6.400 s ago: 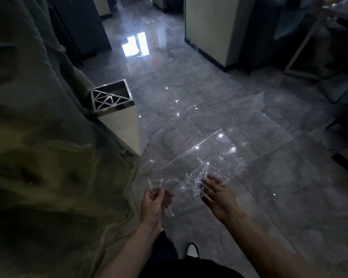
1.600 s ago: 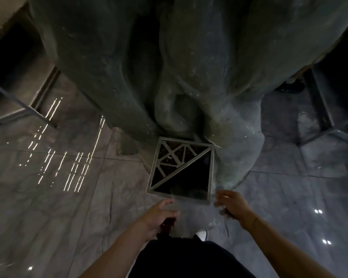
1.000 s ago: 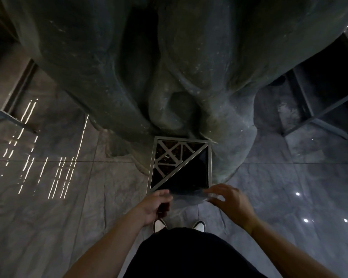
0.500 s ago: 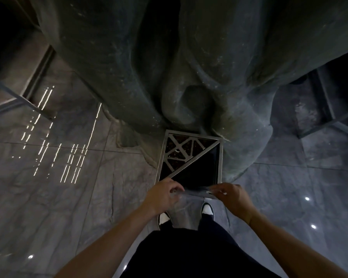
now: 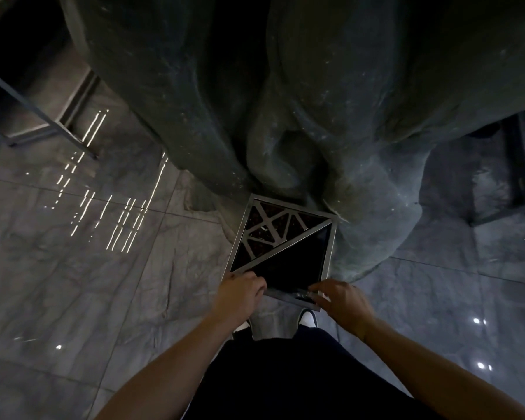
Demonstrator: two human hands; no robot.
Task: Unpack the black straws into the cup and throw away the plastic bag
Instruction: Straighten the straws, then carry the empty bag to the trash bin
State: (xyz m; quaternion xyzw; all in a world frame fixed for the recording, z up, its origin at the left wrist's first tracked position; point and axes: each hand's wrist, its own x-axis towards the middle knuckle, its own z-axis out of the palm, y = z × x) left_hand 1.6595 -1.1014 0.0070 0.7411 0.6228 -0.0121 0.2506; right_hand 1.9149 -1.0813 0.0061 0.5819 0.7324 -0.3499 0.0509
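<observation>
Both hands pinch the crumpled clear plastic bag at lower centre: left hand and right hand hold it over the near rim of the square metal bin. Disposal step; next, probably push it into the dark open half and let go.

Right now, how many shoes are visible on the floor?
2, both only partly seen as white toes below the bin's near rim: one shoe under the left hand, the other shoe beside the right hand. The dark trousers hide the rest.
</observation>
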